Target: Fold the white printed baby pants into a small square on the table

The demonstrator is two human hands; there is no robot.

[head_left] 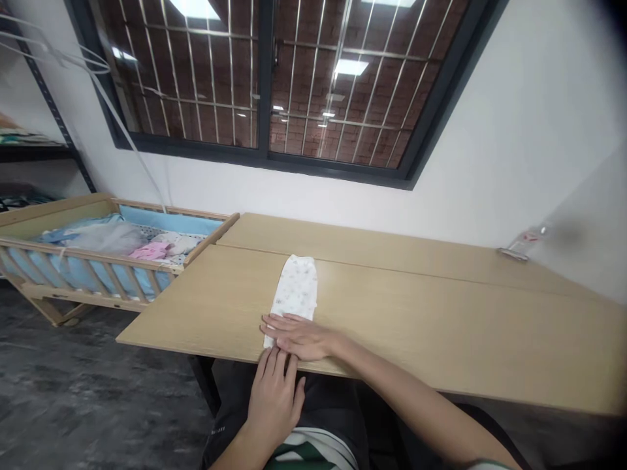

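Note:
A narrow piece of white cloth with a small faint print (296,287) lies flat and folded on the wooden table (416,320), its long side running away from me. Across its near part rests my right hand (304,336), palm down with the fingers stretched out to the left. My left hand (275,391) is at the table's front edge, fingers extended onto the near end of the cloth, just below the right hand. Both hands hide the cloth's near end. What kind of garment or cloth it is, I cannot tell.
To the left stands a wooden crib (112,267) with blue lining, holding fabrics and a pink cloth (151,250). A small clear item (522,245) lies at the table's far right by the wall. A barred window (267,85) is above. Shelves (34,153) are at far left.

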